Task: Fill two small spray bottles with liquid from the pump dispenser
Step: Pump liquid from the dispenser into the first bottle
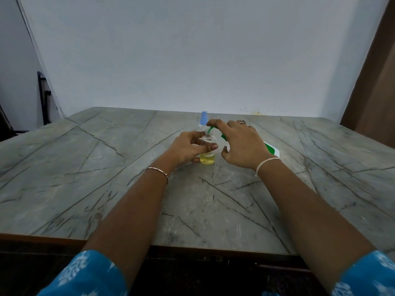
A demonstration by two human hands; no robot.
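A small clear spray bottle stands uncapped on the table, with yellow liquid in its lower part. My left hand grips it around the middle. My right hand lies over the pump dispenser, a white and green bottle tilted toward the small one. Its green nozzle points down into the open neck, with my fingers on the pump head. Behind them stands a second spray bottle with a blue spray cap on; its body is mostly hidden.
The grey marble-patterned table runs to a pale wall at the back. A dark metal frame stands past its left edge, a brown panel at the right.
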